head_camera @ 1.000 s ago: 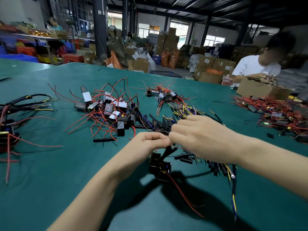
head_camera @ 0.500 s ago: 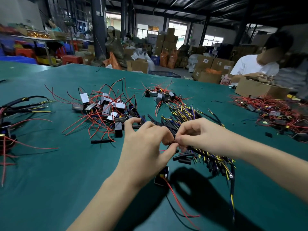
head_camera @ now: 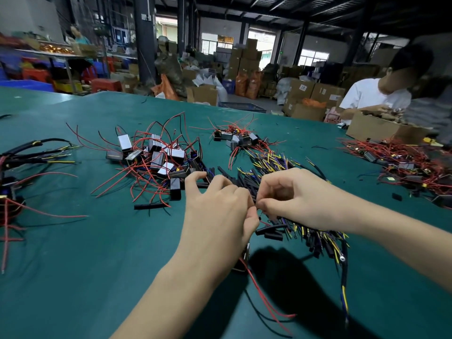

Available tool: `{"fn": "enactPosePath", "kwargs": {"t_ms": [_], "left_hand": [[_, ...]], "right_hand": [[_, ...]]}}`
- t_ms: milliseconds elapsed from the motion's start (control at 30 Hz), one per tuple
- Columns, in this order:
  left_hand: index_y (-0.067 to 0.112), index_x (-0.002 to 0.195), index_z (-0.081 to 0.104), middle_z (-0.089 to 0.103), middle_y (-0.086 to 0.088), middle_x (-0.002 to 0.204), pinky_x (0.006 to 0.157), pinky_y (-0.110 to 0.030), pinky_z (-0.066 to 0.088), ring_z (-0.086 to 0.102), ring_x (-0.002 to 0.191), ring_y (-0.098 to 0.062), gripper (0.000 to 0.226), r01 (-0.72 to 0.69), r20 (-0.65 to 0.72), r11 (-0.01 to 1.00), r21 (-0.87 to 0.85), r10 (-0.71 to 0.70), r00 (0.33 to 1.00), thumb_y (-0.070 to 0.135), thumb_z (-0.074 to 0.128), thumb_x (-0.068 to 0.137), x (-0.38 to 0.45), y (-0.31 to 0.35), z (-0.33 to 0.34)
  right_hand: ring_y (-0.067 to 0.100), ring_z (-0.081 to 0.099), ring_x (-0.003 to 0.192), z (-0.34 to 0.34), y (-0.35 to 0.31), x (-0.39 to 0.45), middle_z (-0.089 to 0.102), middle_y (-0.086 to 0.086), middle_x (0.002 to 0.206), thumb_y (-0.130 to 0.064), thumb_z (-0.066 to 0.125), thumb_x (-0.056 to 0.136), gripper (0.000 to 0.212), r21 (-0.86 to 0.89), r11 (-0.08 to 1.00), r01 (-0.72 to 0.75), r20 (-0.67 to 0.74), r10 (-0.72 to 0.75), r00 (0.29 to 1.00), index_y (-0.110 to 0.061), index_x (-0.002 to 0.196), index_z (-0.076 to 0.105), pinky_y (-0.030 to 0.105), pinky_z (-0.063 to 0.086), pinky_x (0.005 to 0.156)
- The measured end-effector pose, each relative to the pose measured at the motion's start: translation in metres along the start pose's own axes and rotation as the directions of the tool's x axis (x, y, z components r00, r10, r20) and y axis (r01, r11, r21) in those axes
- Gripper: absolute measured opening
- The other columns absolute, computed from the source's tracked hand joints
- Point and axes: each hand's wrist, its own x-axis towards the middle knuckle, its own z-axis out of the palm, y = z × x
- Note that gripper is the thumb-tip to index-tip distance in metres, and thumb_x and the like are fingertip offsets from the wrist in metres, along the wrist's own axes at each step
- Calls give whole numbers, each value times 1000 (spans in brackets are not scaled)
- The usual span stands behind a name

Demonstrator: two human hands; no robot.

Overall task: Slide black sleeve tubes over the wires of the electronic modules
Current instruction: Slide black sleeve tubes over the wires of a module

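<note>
A thin wire was pinched between the fingertips of the left hand (head_camera: pixel 220 216) and right hand (head_camera: pixel 293 196), directly above a module (head_camera: pixel 243 261); its red wire (head_camera: pixel 264 299) trailed nearward. Loose black sleeve tubes (head_camera: pixel 271 231) lay just right of the module.

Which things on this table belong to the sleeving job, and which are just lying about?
Job:
left hand
right hand
module under the hands
loose black sleeve tubes
pile of modules

Lying about:
cardboard box
black harness
</note>
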Motion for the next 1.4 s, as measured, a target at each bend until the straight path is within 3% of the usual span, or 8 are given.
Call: {"fn": "enactPosePath", "kwargs": {"t_ms": [133,233,367,433,500,600,867,1400], "left_hand": [[31,85,56,61,18,91,103,-35,17,48,93,-2,12,87,85,964,-250,-67,994,36,50,93,0,-7,2],[33,80,55,58,23,82,98,-32,25,46,74,3,15,144,149,898,-416,-89,985,31,52,94,2,-10,6],[23,77,62,59,23,60,69,-15,39,49,54,12,21,289,341,674,-680,-59,938,16,53,95,7,-19,4],[12,83,67,70,10,76,73,-18,45,55,70,7,18,368,394,534,-761,-69,916,13,54,95,8,-23,4],[7,87,69,73,-8,93,88,-26,46,60,85,-6,18,417,414,471,-777,-117,903,17,56,94,7,-26,7],[8,82,70,72,-14,92,81,-26,43,57,79,-10,19,426,397,446,-787,-162,904,21,60,91,7,-27,12],[15,99,64,75,-3,91,85,-16,50,69,92,-10,13,461,487,396,-794,-40,872,21,64,87,8,-39,14],[17,83,70,70,8,75,69,-10,47,61,70,1,11,432,467,345,-833,21,884,6,67,84,5,-42,13]], "right_hand": [[13,52,63,2,0,-5,60,-5,68,-16,56,83,10,-353,925,144,-78,-182,980,-21,75,58,31,44,56],[20,51,64,7,-1,-8,54,-7,69,-18,54,81,6,-759,577,303,-18,-483,876,-19,75,53,30,40,53],[23,52,64,11,8,-5,55,1,71,-15,54,87,10,-894,224,388,142,-679,720,-17,87,44,33,39,55],[24,54,65,15,13,-3,59,1,73,-15,51,91,6,-882,314,352,45,-687,726,-15,86,54,33,41,57],[20,56,69,23,17,-4,63,-2,77,-17,55,92,9,-734,606,307,-138,-576,806,-15,91,63,35,45,63],[18,59,71,29,24,-9,66,-2,77,-24,60,93,29,-54,986,158,-288,-167,943,-24,120,52,32,47,71],[5,59,60,41,33,-19,65,-3,62,-7,64,88,9,451,891,43,-327,121,937,-12,82,68,11,46,62],[10,47,57,20,23,-25,62,11,64,-23,66,86,12,293,955,56,-251,20,968,-18,78,74,23,37,54]]}}
